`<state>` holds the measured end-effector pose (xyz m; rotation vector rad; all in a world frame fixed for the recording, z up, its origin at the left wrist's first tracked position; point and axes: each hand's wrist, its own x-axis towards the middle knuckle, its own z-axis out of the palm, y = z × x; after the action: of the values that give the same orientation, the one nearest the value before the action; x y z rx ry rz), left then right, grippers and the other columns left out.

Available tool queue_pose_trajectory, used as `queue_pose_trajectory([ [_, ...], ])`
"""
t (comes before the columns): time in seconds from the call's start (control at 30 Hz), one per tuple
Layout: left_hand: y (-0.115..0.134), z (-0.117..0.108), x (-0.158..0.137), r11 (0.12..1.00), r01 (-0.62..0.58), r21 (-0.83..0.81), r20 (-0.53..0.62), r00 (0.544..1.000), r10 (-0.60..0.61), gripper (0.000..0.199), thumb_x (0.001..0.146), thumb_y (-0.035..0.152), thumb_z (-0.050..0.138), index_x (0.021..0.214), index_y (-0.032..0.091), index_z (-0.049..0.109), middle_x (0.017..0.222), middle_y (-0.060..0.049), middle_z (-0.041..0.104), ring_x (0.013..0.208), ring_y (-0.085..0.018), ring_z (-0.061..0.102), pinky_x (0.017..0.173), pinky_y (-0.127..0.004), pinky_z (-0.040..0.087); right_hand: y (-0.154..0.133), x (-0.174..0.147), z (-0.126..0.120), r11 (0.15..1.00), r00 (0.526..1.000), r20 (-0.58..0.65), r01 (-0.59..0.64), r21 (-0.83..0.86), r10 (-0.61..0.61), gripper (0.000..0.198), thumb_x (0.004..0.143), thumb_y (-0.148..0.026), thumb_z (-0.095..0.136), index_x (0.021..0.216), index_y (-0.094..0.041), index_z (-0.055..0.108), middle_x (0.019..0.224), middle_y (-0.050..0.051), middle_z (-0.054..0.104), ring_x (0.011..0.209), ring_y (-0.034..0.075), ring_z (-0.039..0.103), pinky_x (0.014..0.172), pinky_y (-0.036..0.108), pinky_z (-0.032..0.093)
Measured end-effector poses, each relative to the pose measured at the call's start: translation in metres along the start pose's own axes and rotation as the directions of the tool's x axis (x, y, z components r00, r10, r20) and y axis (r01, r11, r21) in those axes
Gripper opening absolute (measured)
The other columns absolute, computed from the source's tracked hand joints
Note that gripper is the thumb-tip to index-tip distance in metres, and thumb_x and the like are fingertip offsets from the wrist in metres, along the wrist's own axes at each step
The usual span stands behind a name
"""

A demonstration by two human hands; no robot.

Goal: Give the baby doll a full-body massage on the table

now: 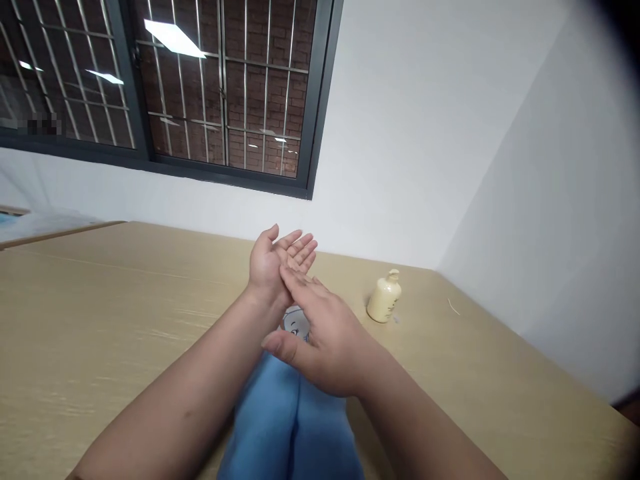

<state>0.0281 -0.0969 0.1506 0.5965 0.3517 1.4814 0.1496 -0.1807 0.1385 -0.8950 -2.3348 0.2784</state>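
My left hand [270, 270] is held up with its palm turned toward the right, thumb raised and fingers stretched out. My right hand [330, 337] lies across it, its outstretched fingertips touching the left palm and its thumb spread away. Neither hand holds an object. Beneath them is blue fabric [295, 407] with a pale cartoon face print [297, 323], partly hidden by the right hand. To the right of both hands, a pale yellow pump bottle [384, 300] stands upright, dark lettering on its side.
A wide light-wood surface [125, 327] stretches under everything, meeting a white wall [410, 133] at the back and right. A thin pale strand [453, 307] lies right of the bottle. Behind is a dark-framed window [225, 87] with metal bars. Clear plastic [55, 223] shows far left.
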Motion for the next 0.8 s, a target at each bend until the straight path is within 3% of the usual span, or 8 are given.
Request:
queue_pose_trajectory([
  [0.1,-0.009,0.007,-0.008,0.998,0.064,0.014,0.023,0.998,-0.064,0.048,0.087,0.052,0.05,0.113,0.013,0.062,0.123,-0.019,0.064,0.119,-0.029,0.061,0.104,-0.039,0.046,0.011,0.004,-0.001,1.0,1.0,-0.016,0.024,-0.006,-0.024,0.094,0.087,-0.064,0.055,0.157,-0.017,0.013,0.163,0.011,0.011,0.151,0.03,0.011,0.122,0.052,0.016],
  [0.27,-0.01,0.015,-0.014,0.995,0.091,0.032,-0.048,0.995,-0.09,0.044,0.089,0.048,0.048,0.11,0.012,0.063,0.115,-0.019,0.066,0.111,-0.03,0.064,0.096,-0.042,0.05,0.038,0.01,0.003,0.999,1.0,-0.014,0.001,-0.052,-0.002,0.084,0.09,-0.062,0.051,0.156,-0.03,0.011,0.163,0.006,0.008,0.151,0.033,0.006,0.118,0.064,0.014],
  [0.37,-0.003,0.012,-0.011,0.998,0.047,0.046,-0.061,0.997,-0.045,0.043,0.089,0.046,0.049,0.109,0.01,0.063,0.112,-0.018,0.067,0.106,-0.029,0.065,0.09,-0.04,0.053,0.043,0.009,0.002,0.997,1.0,-0.018,0.002,-0.077,-0.004,0.082,0.09,-0.061,0.053,0.156,-0.031,0.015,0.163,0.007,0.015,0.15,0.034,0.011,0.116,0.067,0.018],
  [0.6,0.013,-0.005,0.002,0.995,-0.089,0.033,0.009,0.996,0.089,0.046,0.087,0.051,0.05,0.107,0.012,0.063,0.111,-0.016,0.068,0.11,-0.029,0.065,0.091,-0.037,0.052,0.025,0.003,-0.002,0.992,0.991,0.044,0.126,-0.016,-0.125,0.094,0.08,-0.061,0.066,0.156,-0.03,0.019,0.16,0.006,0.028,0.147,0.031,0.027,0.116,0.055,0.033],
  [0.7,0.005,-0.003,0.0,0.998,-0.059,0.015,0.0,0.998,0.059,0.045,0.088,0.05,0.048,0.108,0.013,0.063,0.112,-0.016,0.068,0.11,-0.029,0.065,0.093,-0.038,0.052,0.022,0.005,0.004,0.99,0.991,0.012,0.136,-0.022,-0.136,0.102,0.078,-0.063,0.067,0.157,-0.026,0.014,0.161,0.008,0.022,0.149,0.033,0.019,0.117,0.057,0.029],
  [0.8,-0.01,0.003,-0.004,1.0,0.015,0.009,-0.002,1.0,-0.015,0.044,0.087,0.051,0.049,0.105,0.013,0.063,0.111,-0.017,0.068,0.107,-0.029,0.065,0.093,-0.039,0.051,0.031,0.01,0.013,0.994,0.995,-0.019,0.099,-0.046,-0.1,0.117,0.072,-0.069,0.069,0.158,-0.021,0.004,0.163,0.012,0.009,0.151,0.034,0.004,0.121,0.059,0.014],
])
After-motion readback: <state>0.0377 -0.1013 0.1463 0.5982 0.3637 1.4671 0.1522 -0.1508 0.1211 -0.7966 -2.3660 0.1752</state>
